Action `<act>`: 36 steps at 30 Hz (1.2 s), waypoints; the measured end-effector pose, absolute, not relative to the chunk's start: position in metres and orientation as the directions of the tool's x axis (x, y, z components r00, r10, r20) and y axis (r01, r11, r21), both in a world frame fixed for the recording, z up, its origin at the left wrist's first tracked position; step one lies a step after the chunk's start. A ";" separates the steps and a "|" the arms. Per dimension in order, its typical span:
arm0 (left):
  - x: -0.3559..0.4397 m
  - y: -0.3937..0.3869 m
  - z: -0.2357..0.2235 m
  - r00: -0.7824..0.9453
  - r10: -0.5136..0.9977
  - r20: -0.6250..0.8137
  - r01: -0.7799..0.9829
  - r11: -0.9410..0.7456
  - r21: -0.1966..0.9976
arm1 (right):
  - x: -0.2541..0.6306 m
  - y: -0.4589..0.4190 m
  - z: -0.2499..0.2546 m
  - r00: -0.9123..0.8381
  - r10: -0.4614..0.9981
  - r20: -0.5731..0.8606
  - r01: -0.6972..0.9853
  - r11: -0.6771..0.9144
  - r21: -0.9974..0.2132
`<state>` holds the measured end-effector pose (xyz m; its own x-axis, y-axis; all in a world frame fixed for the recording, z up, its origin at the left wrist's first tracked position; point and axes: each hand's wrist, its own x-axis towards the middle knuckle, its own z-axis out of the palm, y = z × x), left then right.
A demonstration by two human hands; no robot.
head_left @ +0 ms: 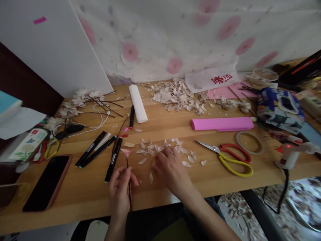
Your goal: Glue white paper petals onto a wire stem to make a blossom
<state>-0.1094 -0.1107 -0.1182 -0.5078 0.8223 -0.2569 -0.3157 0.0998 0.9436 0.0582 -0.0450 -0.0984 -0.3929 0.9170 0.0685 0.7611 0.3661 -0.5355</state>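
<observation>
My left hand (120,187) is closed around a thin dark stem (129,190), held upright near the table's front edge. At the stem's top is a small flower piece (126,152) with a pink centre and pale petals. My right hand (170,169) is low over the table, its bent fingers apart among loose white petals (150,150). Its fingertips are partly hidden, and nothing shows in them. A black marker (114,160) lies just left of my left hand. Scissors (225,155) with red and yellow handles lie open to the right of my right hand.
Behind are a petal pile (173,93), a white paper roll (138,103) and a pink paper roll (222,124). At right stand a tape ring (249,143), a glue gun (288,155) and a wipes pack (279,103). A phone (47,184) and white flowers (81,100) lie left.
</observation>
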 end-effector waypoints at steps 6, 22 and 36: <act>-0.110 -0.112 -0.118 -0.476 0.832 -0.286 -0.347 0.121 0.930 | 0.058 -0.045 -0.103 -0.413 0.910 0.033 0.758 0.364 -0.541; -0.074 -0.090 -0.052 -0.185 0.927 -0.326 -0.380 0.239 0.893 | 0.102 -0.035 -0.031 -0.142 0.906 0.398 0.305 0.423 -0.853; -0.042 -0.103 -0.027 -0.004 0.958 -0.287 -0.365 0.266 0.892 | 0.124 -0.046 0.006 -0.075 0.772 0.631 0.292 0.622 -0.726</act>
